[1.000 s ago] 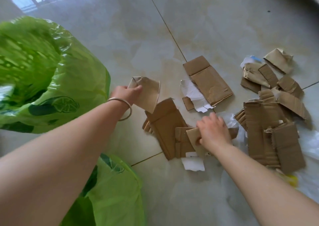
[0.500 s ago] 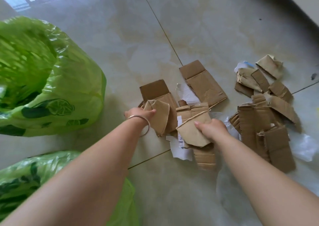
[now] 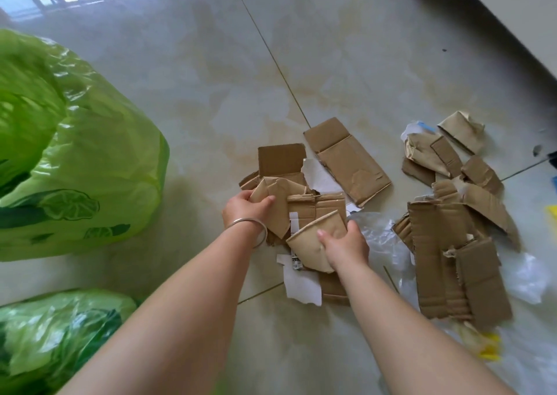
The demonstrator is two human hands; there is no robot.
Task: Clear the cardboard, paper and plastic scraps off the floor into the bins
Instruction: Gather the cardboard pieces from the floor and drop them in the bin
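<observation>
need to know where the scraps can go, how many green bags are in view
2: one large green bag at the left edge, and a second green bag at the lower left, partly behind the left arm. More may lie outside the view.

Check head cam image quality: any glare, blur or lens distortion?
Head view: window glare reflects off the floor tiles at top left; the big green bag is shiny and slightly smeared; grout lines bow from the wide angle; both hands, left hand and right hand, and the cardboard pile are sharp, with soft shadows.

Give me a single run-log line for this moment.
left hand grips cardboard scrap | right hand grips flattened paper cup | green bag left
</observation>
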